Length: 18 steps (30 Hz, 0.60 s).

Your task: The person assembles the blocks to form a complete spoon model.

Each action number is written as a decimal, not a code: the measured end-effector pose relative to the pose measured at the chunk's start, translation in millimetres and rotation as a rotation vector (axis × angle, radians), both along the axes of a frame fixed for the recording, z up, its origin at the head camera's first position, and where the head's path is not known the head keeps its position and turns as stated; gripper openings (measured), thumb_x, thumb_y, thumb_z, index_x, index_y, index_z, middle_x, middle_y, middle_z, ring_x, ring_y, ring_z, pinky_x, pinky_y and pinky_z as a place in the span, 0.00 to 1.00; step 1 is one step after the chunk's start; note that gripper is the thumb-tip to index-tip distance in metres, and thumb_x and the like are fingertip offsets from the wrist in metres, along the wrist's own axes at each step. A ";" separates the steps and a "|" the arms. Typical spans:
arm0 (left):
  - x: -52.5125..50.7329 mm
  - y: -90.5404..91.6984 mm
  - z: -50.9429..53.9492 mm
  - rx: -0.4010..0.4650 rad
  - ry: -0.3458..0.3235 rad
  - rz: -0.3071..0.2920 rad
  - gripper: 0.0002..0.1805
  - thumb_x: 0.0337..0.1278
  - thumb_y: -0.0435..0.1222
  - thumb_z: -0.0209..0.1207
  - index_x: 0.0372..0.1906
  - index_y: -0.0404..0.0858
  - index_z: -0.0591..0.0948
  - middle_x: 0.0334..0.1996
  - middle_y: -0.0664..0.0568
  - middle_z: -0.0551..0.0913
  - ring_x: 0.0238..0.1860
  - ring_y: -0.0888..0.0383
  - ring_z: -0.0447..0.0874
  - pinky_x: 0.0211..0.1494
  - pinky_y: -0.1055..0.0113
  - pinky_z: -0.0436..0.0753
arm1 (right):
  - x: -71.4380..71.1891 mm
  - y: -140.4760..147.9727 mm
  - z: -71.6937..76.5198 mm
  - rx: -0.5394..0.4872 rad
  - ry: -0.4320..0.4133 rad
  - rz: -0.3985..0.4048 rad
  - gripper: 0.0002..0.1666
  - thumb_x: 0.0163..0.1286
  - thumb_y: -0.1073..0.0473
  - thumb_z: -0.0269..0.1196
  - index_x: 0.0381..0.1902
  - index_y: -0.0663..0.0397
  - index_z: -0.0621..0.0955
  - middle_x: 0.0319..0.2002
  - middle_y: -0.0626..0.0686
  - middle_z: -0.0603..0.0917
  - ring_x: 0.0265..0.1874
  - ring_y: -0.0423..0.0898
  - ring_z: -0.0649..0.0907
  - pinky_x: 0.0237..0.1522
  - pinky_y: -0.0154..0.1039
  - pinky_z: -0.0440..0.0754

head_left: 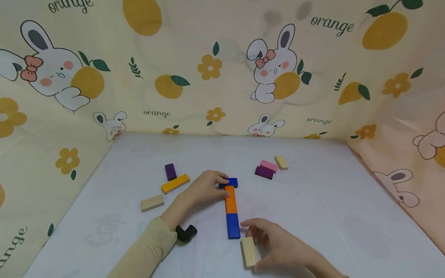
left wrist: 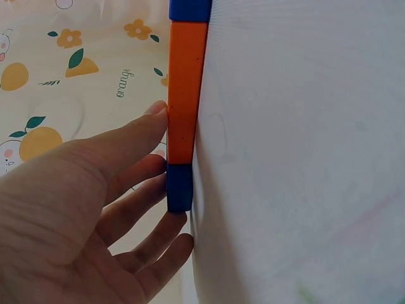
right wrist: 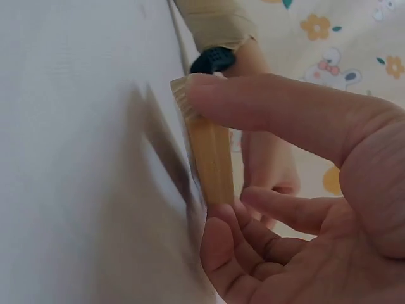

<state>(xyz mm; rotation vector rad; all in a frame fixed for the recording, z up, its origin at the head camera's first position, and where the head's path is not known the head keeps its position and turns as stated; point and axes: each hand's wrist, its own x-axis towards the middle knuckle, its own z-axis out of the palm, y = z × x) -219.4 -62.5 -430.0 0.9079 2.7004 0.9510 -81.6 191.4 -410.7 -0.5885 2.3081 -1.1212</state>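
Head view: I'm seeing the right hand (head_left: pixel 278 244) clamping a pale wooden block (head_left: pixel 248 251), finely lined lengthwise, between thumb and fingers, just beside the near end of a smooth blue block (head_left: pixel 233 227). Beyond it, a glossy orange block (head_left: pixel 231 204) is continuing the straight row, and a blue crosspiece (head_left: pixel 233 182) is capping it like a T. The left hand (head_left: pixel 204 187), thumb and fingers apart, is touching both. Farther out, an oblong yellow block (head_left: pixel 175 183) and a stubbier purple block (head_left: pixel 170 172) are lying on the white surface (head_left: pixel 313 212).
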 end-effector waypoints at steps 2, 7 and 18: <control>0.4 -0.4 0.4 0.000 0.000 -0.001 0.24 0.57 0.47 0.69 0.56 0.39 0.84 0.59 0.52 0.79 0.63 0.53 0.73 0.68 0.55 0.66 | 1.6 -2.0 -1.0 0.001 -0.013 0.001 0.49 0.44 0.54 0.82 0.65 0.39 0.72 0.44 0.44 0.77 0.42 0.46 0.76 0.43 0.35 0.77; 0.5 0.4 1.0 0.002 -0.006 0.000 0.24 0.57 0.47 0.69 0.56 0.39 0.84 0.59 0.52 0.79 0.63 0.52 0.72 0.68 0.55 0.66 | 4.4 -5.7 -6.6 -0.018 -0.037 -0.014 0.48 0.45 0.57 0.81 0.63 0.40 0.72 0.42 0.46 0.76 0.37 0.46 0.77 0.37 0.35 0.80; 0.2 0.7 -1.3 0.005 -0.012 0.010 0.24 0.57 0.47 0.69 0.56 0.40 0.84 0.59 0.53 0.79 0.63 0.53 0.72 0.68 0.55 0.66 | 8.5 -17.2 -10.4 -0.057 -0.056 -0.075 0.53 0.46 0.57 0.81 0.68 0.46 0.68 0.44 0.49 0.75 0.36 0.47 0.79 0.38 0.34 0.81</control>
